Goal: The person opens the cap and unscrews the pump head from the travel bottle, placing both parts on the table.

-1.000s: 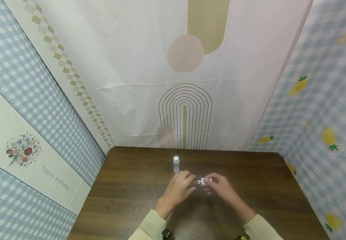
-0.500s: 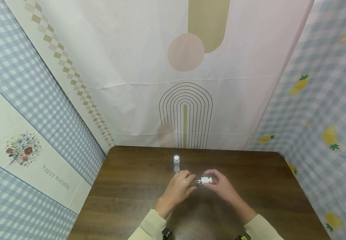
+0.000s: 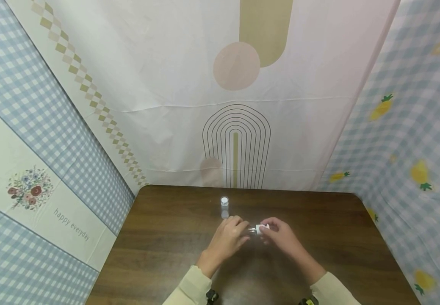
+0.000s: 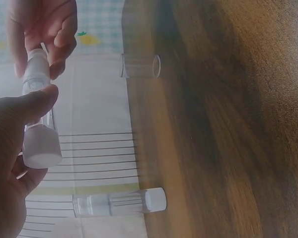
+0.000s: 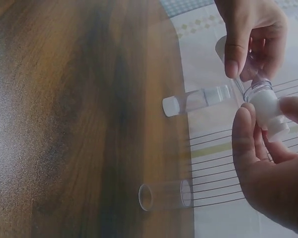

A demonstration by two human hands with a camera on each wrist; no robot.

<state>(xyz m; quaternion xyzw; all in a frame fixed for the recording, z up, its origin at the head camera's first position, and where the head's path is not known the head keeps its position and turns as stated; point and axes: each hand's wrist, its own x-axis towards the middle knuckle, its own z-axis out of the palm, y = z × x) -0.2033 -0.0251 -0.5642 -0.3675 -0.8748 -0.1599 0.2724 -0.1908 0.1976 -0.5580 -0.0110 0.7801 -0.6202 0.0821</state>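
My left hand (image 3: 226, 239) grips a small clear bottle (image 4: 42, 147) with a white base, held tilted above the table. At its other end is a white pump-like top (image 5: 264, 106), which my right hand (image 3: 282, 240) pinches between thumb and fingers. In the right wrist view, the fingers (image 5: 244, 134) lie against that white part. A second, similar bottle (image 3: 225, 207) stands upright just beyond my left hand, with a clear cover over its top. A clear open-ended cap (image 5: 166, 195) stands alone on the table. My right hand seems to hide it in the head view.
The brown wooden table (image 3: 159, 237) reaches back to a white patterned cloth (image 3: 174, 140). Blue checked cloths hang at the left (image 3: 75, 127) and right (image 3: 395, 140) sides.
Half a second ago my right fingers were spread off the white top; now they pinch it again. My left hand and the standing bottle have stayed in place.
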